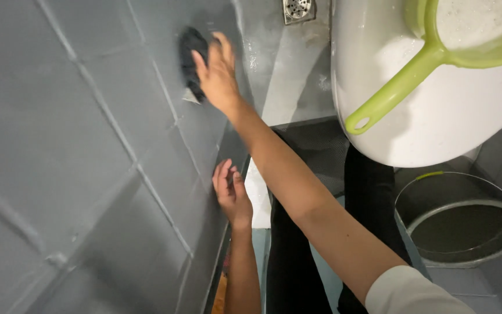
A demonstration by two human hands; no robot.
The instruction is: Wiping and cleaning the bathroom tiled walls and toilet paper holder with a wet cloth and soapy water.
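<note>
My right hand (218, 74) presses a dark scrubbing pad (192, 58) flat against the grey tiled wall (76, 145), high up near the floor corner. Its fingers are spread over the pad, and part of the pad is hidden under the palm. My left hand (231, 195) rests lower down with fingers together and bare, touching the edge of the same wall. It holds nothing. My right arm stretches across the view from the lower right in a white sleeve.
A white basin (437, 128) sits at the upper right with a green ladle (402, 81) of soapy water in it. A grey bucket (460, 224) stands at the right. A metal floor drain (297, 10) shows at the top. My dark-trousered legs are below.
</note>
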